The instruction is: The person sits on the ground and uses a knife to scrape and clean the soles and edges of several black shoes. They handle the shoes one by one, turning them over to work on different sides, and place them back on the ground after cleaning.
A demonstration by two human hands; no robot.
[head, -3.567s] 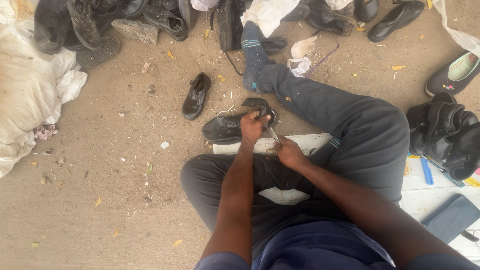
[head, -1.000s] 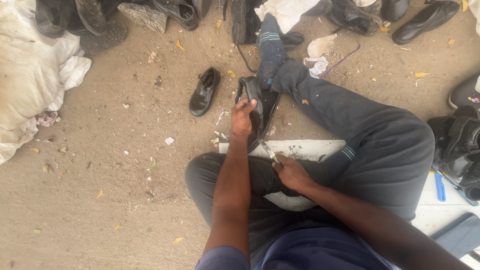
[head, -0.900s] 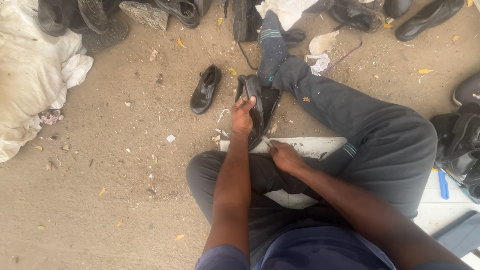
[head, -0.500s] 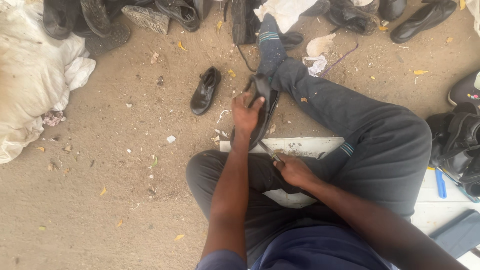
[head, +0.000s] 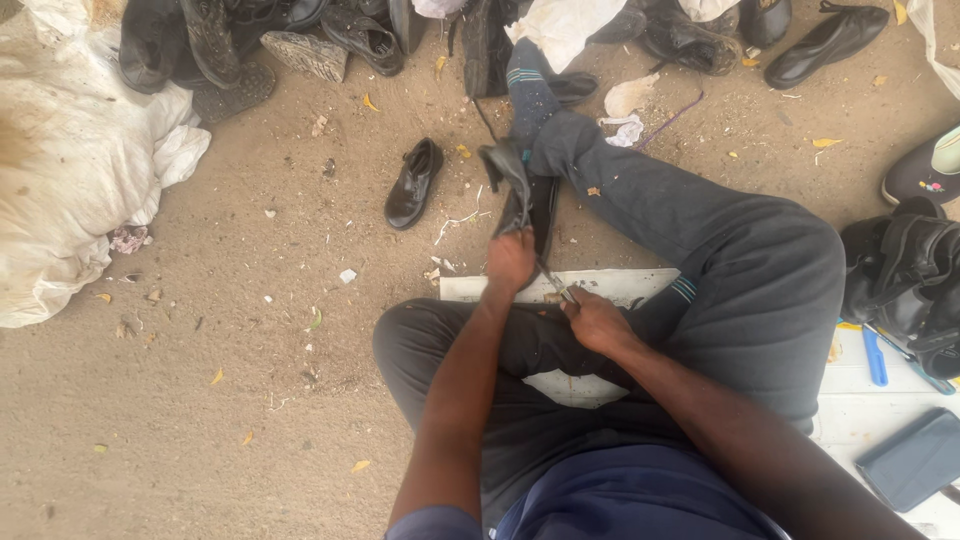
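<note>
Sack (head: pixel 70 180) at left edge, lone shoe (head: pixel 414 184) centre, held shoe (head: pixel 525 195) just right of it, shoe pile (head: pixel 300 30) along top, bag (head: pixel 905 290) at right edge

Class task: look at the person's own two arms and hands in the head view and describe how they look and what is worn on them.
Both arms are bare from above the elbow down. The left hand and right hand wear no gloves, and no rings, watch or bands show. Short blue sleeves end at the upper arms, clearest on the left; the right one is mostly out of frame.
</note>
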